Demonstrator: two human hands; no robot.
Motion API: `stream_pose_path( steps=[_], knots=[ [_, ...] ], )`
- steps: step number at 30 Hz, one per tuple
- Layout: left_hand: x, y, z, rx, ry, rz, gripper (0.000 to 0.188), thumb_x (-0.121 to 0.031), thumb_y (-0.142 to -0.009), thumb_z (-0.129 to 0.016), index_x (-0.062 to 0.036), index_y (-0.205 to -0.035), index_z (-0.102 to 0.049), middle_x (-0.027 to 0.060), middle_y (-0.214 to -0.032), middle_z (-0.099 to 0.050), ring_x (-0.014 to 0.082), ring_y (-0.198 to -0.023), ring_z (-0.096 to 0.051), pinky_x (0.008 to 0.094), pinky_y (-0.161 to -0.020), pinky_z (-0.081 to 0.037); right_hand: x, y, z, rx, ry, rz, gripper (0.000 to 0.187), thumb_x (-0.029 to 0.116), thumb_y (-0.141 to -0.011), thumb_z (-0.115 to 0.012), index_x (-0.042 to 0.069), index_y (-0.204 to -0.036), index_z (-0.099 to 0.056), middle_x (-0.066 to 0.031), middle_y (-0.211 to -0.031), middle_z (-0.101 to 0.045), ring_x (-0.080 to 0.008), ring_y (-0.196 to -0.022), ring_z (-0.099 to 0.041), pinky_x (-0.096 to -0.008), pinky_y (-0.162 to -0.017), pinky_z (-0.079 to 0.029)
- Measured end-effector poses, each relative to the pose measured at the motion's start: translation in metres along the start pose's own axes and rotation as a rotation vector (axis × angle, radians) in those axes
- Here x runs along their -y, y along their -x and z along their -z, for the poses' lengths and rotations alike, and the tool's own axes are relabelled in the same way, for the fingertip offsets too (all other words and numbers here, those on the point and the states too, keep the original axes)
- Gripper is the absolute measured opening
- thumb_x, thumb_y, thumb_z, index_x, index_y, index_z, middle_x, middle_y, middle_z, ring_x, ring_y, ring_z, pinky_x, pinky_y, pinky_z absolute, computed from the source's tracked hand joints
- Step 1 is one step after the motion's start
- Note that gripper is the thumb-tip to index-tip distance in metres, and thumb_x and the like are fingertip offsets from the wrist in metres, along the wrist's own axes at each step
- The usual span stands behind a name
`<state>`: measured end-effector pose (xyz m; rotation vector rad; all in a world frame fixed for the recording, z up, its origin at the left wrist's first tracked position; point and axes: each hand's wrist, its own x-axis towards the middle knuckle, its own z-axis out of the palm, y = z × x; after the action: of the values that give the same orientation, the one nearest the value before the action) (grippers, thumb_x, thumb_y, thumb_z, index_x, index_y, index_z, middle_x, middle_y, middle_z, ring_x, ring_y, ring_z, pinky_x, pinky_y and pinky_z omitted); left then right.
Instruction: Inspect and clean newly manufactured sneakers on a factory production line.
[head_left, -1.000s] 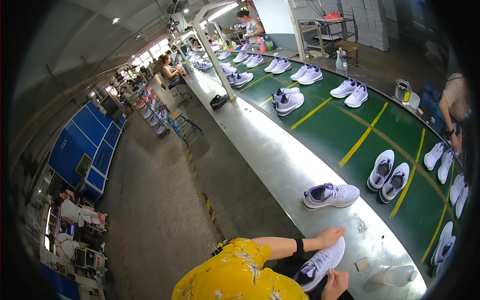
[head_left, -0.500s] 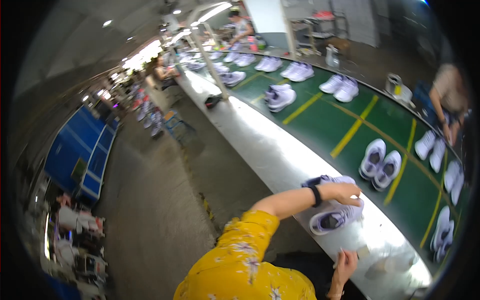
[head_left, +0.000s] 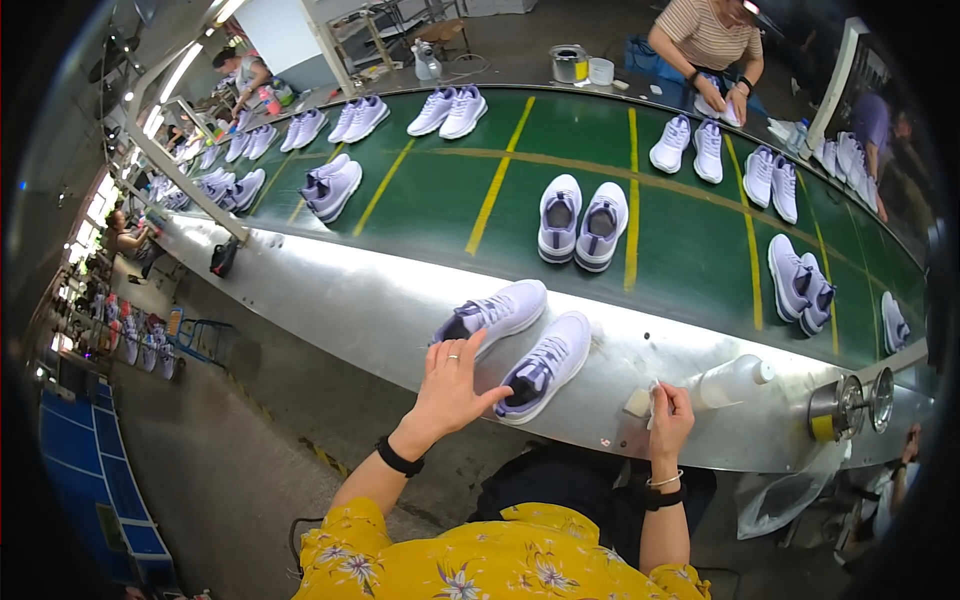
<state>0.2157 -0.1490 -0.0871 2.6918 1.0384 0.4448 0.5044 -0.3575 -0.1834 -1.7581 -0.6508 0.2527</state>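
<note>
Two lilac sneakers with dark linings lie side by side on the metal ledge in front of me, toes pointing away to the right. My left hand [head_left: 452,392] is at their heel end, fingers spread. Its fingertips are by the collar of the left sneaker [head_left: 505,310], and its thumb reaches the opening of the right sneaker [head_left: 555,360]; firm contact I cannot tell. My right hand [head_left: 672,425] is closed in a pinch on a small white scrap [head_left: 654,400]. Beside it on the ledge is a small pale block [head_left: 637,403].
A white bottle [head_left: 735,382] lies on the metal ledge [head_left: 340,310], near a metal container [head_left: 838,408]. Beyond runs a green conveyor belt [head_left: 450,205] with yellow lines, carrying several pairs of sneakers. Across it a person in a striped top [head_left: 705,40] handles a shoe. A post [head_left: 180,180] stands at left.
The view has swung to the right. My left hand has drawn back from over the sneakers to their heel end, its fingers now spread. My right hand still pinches the white scrap.
</note>
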Motion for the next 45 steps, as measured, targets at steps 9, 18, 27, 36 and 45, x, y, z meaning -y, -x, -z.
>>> stream_pose_path(
  steps=[9,18,27,36,45],
  knots=[
    [-0.005,-0.046,-0.032,0.323,0.050,0.152,0.084,-0.039,-0.075,-0.081,-0.0243,-0.148,-0.044,0.0170,-0.088,-0.069,0.0377,-0.086,-0.069,0.0472,-0.078,-0.053,-0.055,0.003,0.002,-0.245,0.041,-0.011,0.014,0.010,-0.096,-0.070,-0.004,-0.101,-0.071,-0.0056,-0.090,-0.063,-0.0152,-0.083,-0.059,-0.0284,-0.078,-0.049],
    [0.085,-0.106,-0.047,-0.021,0.635,0.325,0.056,-0.008,-0.068,-0.073,-0.0202,-0.122,-0.072,0.0027,-0.070,-0.061,0.0181,-0.062,-0.059,0.0323,-0.060,-0.049,-0.058,0.000,0.006,-0.274,0.082,-0.005,0.012,0.008,-0.095,-0.070,-0.003,-0.099,-0.071,-0.0081,-0.091,-0.064,-0.0183,-0.082,-0.061,-0.0305,-0.077,-0.051],
    [0.194,-0.236,-0.039,-0.343,-0.057,0.437,0.056,-0.023,-0.078,-0.075,-0.0268,-0.133,-0.065,0.0069,-0.092,-0.072,0.0281,-0.085,-0.070,0.0409,-0.075,-0.053,-0.056,-0.004,0.014,-0.299,0.175,-0.014,0.009,0.004,-0.090,-0.073,-0.001,-0.098,-0.072,-0.0098,-0.088,-0.065,-0.0220,-0.080,-0.064,-0.0321,-0.076,-0.052],
    [0.250,-0.237,-0.090,-0.246,-0.315,0.571,0.054,-0.041,-0.101,-0.056,-0.0173,-0.149,-0.050,0.0155,-0.144,-0.054,0.0337,-0.138,-0.045,0.0573,-0.113,-0.030,-0.050,-0.011,0.016,-0.346,0.238,0.009,0.009,0.001,-0.086,-0.075,0.001,-0.095,-0.074,-0.0111,-0.087,-0.067,-0.0246,-0.079,-0.066,-0.0324,-0.074,-0.053],
    [0.018,-0.259,-0.136,-0.059,-0.085,-0.314,0.084,-0.041,-0.074,-0.086,-0.0267,-0.148,-0.050,0.0157,-0.135,-0.053,0.0368,-0.133,-0.043,0.0548,-0.115,-0.025,-0.046,-0.012,0.023,-0.414,0.200,0.023,0.009,0.002,-0.087,-0.074,0.002,-0.096,-0.074,-0.0112,-0.088,-0.067,-0.0250,-0.080,-0.067,-0.0327,-0.074,-0.053]
  ],
)
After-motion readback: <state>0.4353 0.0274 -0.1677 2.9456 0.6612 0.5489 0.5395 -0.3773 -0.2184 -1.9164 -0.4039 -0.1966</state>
